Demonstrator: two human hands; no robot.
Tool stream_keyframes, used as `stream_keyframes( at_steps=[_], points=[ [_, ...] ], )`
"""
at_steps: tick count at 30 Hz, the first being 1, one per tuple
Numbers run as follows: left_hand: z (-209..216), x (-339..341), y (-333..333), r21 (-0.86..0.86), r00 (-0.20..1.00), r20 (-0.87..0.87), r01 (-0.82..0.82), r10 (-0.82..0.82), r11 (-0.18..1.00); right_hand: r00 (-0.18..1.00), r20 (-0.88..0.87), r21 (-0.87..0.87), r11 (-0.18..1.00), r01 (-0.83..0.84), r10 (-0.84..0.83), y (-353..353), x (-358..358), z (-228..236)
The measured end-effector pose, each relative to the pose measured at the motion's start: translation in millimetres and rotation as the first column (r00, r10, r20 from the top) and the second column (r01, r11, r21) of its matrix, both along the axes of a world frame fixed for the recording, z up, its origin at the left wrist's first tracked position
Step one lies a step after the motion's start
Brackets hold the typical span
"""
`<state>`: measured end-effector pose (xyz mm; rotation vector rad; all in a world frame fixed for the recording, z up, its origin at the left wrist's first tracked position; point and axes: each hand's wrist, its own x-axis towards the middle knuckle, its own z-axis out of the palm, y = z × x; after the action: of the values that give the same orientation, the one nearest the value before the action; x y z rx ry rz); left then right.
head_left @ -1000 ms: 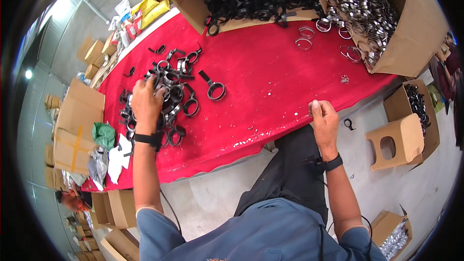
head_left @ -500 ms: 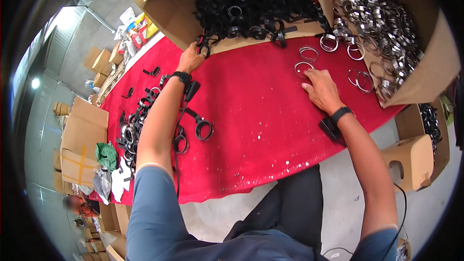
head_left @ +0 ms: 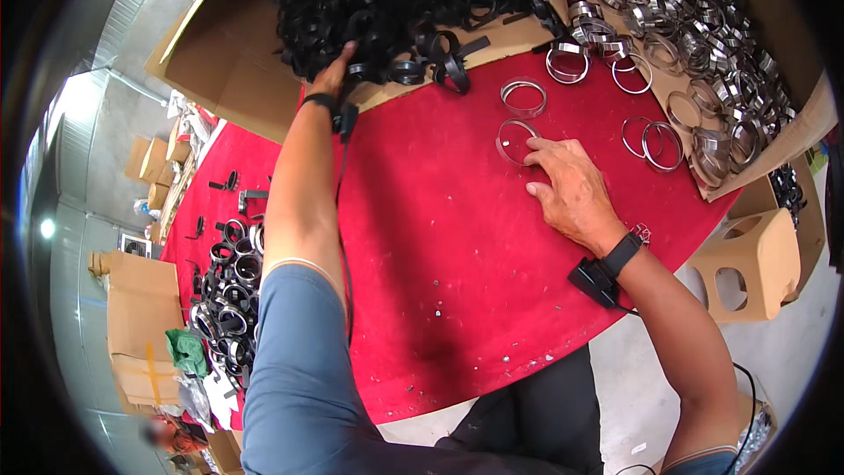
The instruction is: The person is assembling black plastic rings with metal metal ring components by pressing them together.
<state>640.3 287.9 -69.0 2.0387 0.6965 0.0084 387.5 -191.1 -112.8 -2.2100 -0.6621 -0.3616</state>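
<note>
My left hand (head_left: 332,75) reaches over the front edge of an open cardboard box, against a heap of black ring clamps (head_left: 378,9). One finger points up along the heap; the other fingers are hidden, so a grip cannot be made out. Out over the red cloth (head_left: 422,237), my right hand (head_left: 571,192) has its thumb apart from its fingers. Its fingertips touch or overlap the rim of a thin metal ring (head_left: 499,142) lying flat. Just beyond lies another pair of metal rings (head_left: 524,98), overlapping.
A second cardboard box (head_left: 765,174) at the right spills shiny metal rings (head_left: 694,26). Assembled black-and-metal rings (head_left: 230,299) are piled at the left, beside my left arm. Loose metal rings (head_left: 661,146) lie by the right box. White crumbs dot the near cloth.
My left hand has moved from the box's front left corner farther into the black heap. My right hand stays by the same metal ring. The whole view has shifted.
</note>
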Motion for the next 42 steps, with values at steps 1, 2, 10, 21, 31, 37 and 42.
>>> stream_keyframes(
  at_steps=[1, 2, 10, 21, 31, 37, 42],
  points=[
    [20.6, -0.6, 32.2, 0.057, 0.996, 0.026, 0.087, -0.089, 0.995, 0.997, 0.038, 0.033, 0.997, -0.065, 0.064, 14.5, 3.6, 9.5],
    [29.5, -6.4, 59.8, 0.112, 0.981, 0.029, 0.187, -0.191, 0.976, 0.993, 0.056, 0.057, 0.993, -0.104, 0.101, 25.5, 4.8, 14.1],
    [-0.9, -66.3, -120.9, 0.700, 0.891, -0.171, 0.411, -0.421, 0.584, 1.000, -0.014, -0.024, 1.000, -0.006, 0.006, 4.6, 5.6, -4.7],
    [24.4, -297.1, -187.0, 0.661, 0.828, -0.184, 0.503, -0.529, 0.557, 0.994, -0.099, 0.032, 0.999, -0.033, 0.036, -4.8, 13.0, -2.2],
    [55.8, -424.0, -151.5, 0.623, 0.945, 0.067, 0.210, -0.319, 0.753, 0.741, -0.648, 0.419, 0.895, 0.153, 0.177, -1.7, -60.8, 33.9],
    [66.9, -493.9, -160.5, 0.604, 0.920, 0.037, 0.291, -0.391, 0.741, 0.962, -0.008, -0.171, 0.949, 0.266, -0.272, -10.3, -104.1, -6.6],
    [59.7, -562.4, -179.8, 0.724, 0.849, 0.050, 0.332, -0.526, 0.605, 0.958, -0.165, -0.321, 0.931, 0.173, -0.235, 3.0, -137.1, 38.7]
  ],
)
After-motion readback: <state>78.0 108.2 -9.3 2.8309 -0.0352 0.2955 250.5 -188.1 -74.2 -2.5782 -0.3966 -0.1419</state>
